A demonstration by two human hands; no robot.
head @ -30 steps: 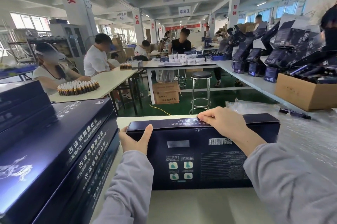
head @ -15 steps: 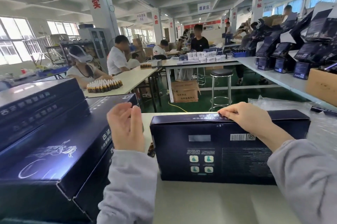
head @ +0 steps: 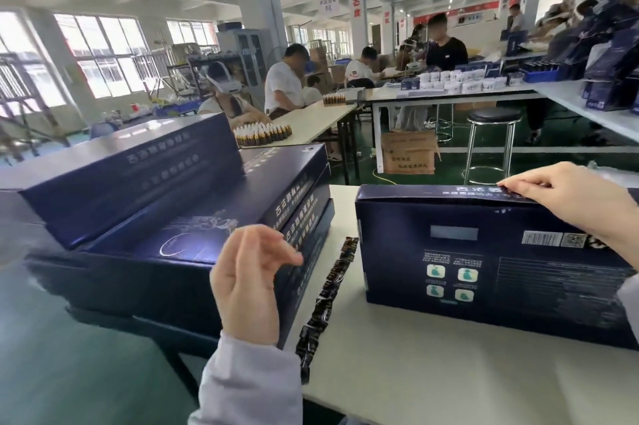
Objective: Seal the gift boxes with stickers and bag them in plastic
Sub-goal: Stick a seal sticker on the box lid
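Your right hand [head: 570, 196] lies on the box [head: 484, 272], its fingers [head: 518, 186] curled over the top edge with the tips pressing on the top flap; the thumb is hidden. The box stands upright on its long side on the white surface [head: 432, 372], its printed back facing you. Your left hand [head: 247, 286] hangs in the air to the left of the box, fingers loosely bent and released, holding nothing. A dark sticker strip [head: 328, 296] lies flat on the surface between the box and a stack [head: 166, 217] of the same blue boxes at your left. The strip's far end is just beside the box's left edge. Beyond the surface stands a stool [head: 492, 144].
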